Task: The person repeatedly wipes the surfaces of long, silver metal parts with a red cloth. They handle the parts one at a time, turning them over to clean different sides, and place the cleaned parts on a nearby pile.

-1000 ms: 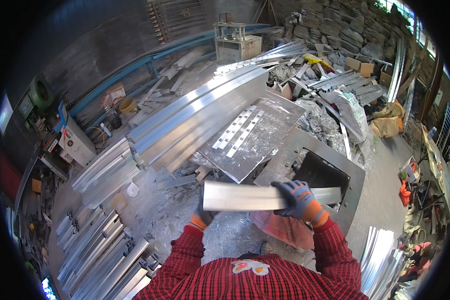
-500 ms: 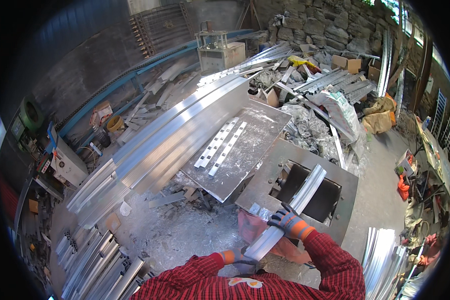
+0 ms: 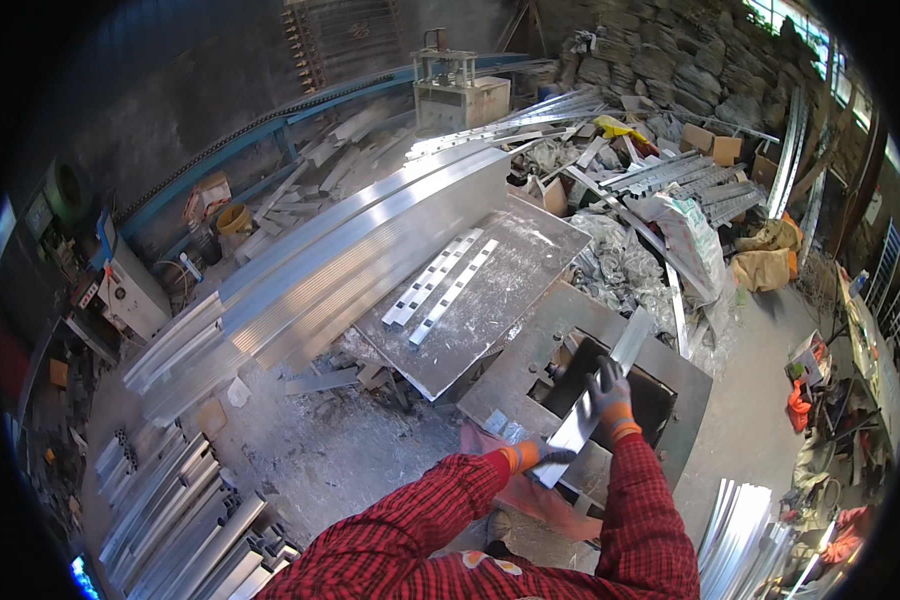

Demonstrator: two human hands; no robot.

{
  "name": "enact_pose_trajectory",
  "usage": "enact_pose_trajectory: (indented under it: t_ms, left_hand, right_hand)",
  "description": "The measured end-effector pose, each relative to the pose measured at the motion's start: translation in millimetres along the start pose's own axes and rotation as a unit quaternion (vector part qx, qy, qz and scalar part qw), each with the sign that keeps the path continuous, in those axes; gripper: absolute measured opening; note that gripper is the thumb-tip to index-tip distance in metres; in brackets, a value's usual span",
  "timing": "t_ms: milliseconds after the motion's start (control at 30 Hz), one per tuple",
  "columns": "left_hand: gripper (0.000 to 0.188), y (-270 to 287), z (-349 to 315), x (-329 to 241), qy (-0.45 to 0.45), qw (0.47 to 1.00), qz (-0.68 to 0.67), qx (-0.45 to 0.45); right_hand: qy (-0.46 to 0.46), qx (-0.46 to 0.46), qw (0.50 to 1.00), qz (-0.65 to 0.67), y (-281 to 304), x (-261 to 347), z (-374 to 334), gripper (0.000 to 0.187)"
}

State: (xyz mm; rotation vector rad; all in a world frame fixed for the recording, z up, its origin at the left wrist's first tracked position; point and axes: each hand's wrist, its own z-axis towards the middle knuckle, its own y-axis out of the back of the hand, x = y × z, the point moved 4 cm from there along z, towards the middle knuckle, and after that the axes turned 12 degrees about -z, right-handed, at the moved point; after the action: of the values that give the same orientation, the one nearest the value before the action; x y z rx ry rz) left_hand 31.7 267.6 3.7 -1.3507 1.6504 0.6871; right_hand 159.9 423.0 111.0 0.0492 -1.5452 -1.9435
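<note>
A silvery aluminium profile (image 3: 573, 430) slants away from me across a steel machine top (image 3: 515, 370), over its dark rectangular opening (image 3: 653, 408). Gloved in grey and orange, my left hand (image 3: 538, 457) is closed on the near end of the profile. Farther along, my right hand (image 3: 610, 392) lies over the profile's upper side with its fingers wrapped round the edge. The undersides of both grips are hidden. A reddish cloth or bag (image 3: 530, 505) hangs below the near edge of the machine.
Beyond the machine, a scuffed table (image 3: 530, 250) carries two short punched strips (image 3: 454, 290) and long stacked aluminium panels (image 3: 370, 240). Profile bundles lie on the floor at lower left (image 3: 185, 510) and lower right (image 3: 735, 525). Scrap and plastic wrap (image 3: 615, 260) heap up behind.
Both my hands have moved forward, the right one farther along the profile. The profile's near end has shifted away from my body toward the machine. My view has turned slightly.
</note>
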Motion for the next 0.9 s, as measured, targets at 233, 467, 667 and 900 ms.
enact_pose_trajectory:
  t_ms: [233, 467, 667, 900]
  left_hand:
    - [0.083, -12.8, -94.9, 119.2, 0.009, 0.997, -0.074, -0.037]
    - [0.081, -29.0, -194.4, 182.1, 0.046, 0.996, -0.067, -0.031]
    - [0.087, -4.2, -136.7, 126.5, 0.065, 0.996, -0.056, -0.012]
    - [0.055, 16.2, -20.7, -14.3, 0.051, 0.998, -0.045, -0.019]
  right_hand:
    - [-0.019, 0.068, 0.983, -0.17, -39.5, 99.3, -114.8, 0.066]
    - [0.01, 0.099, 0.989, -0.109, -53.6, 155.7, -221.4, 0.064]
    - [-0.01, 0.042, 0.992, -0.121, -54.7, 109.7, -142.9, 0.068]
    - [-0.111, -0.04, 0.989, -0.088, -35.6, 22.2, -3.8, 0.074]
